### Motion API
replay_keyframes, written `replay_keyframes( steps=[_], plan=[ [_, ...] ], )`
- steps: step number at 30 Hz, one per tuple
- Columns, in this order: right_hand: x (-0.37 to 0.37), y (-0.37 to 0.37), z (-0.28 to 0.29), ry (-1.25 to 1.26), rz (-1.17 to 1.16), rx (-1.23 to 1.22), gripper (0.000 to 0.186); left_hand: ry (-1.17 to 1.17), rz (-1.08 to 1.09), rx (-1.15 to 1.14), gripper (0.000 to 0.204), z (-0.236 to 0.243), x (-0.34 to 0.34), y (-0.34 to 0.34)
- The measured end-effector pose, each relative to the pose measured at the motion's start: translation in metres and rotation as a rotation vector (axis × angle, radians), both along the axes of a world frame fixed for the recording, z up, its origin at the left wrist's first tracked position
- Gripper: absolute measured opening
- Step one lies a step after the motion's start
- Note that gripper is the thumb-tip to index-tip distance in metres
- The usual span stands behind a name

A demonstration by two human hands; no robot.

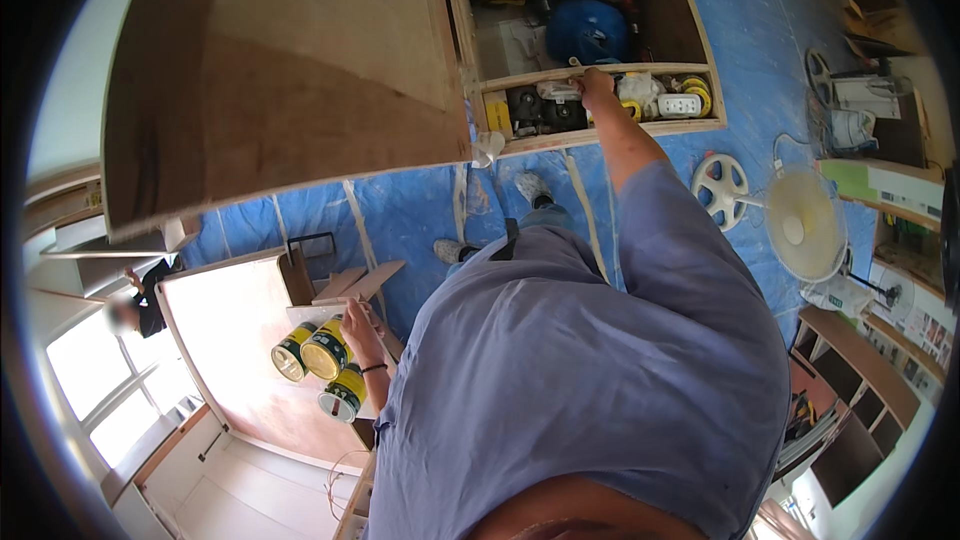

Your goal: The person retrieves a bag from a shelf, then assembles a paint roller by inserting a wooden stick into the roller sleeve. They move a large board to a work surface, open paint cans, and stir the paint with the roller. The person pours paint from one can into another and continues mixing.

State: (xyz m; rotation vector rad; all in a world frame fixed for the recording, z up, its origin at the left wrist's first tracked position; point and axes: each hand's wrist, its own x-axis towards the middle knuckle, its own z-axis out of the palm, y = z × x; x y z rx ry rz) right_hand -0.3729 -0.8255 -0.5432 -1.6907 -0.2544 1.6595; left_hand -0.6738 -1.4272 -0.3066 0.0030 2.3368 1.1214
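My right hand reaches forward to the narrow front compartment of a wooden box. Its fingers are closed at the divider, beside a clear plastic bag; what they pinch is too small to name. That compartment also holds a white power strip, a yellow tape roll and black items. My left hand, with a dark band at the wrist, is low at the left, next to several yellow-and-green cans. Its fingers only partly show, and whether they grip anything is unclear.
A large plywood panel stands left of the box. Inside the box's main part lie a blue round object and tools. Blue sheeting covers the floor. At right stands a fan. Another person is at far left.
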Motion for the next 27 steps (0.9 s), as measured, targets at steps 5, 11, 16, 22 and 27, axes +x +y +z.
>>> replay_keyframes(
  steps=[5,11,16,22,27],
  plan=[
    [-0.008,0.017,-0.025,-0.262,0.101,-0.056,0.021,-0.072,0.084,0.029,0.050,-0.003,0.050,0.006],
    [-0.004,-0.033,0.020,-0.099,-0.181,0.016,0.023,-0.030,0.091,-0.004,0.051,-0.008,0.089,0.027],
    [0.024,-0.099,0.085,0.409,-0.050,0.134,0.020,0.013,-0.082,-0.091,0.051,-0.005,0.093,0.074],
    [0.049,-0.146,0.172,0.123,1.576,0.389,0.035,0.078,-0.485,0.019,0.034,0.002,0.094,0.126],
    [0.038,-0.149,0.171,0.176,1.883,0.545,0.036,0.449,-0.780,0.115,0.040,0.033,0.117,0.204]
  ],
)
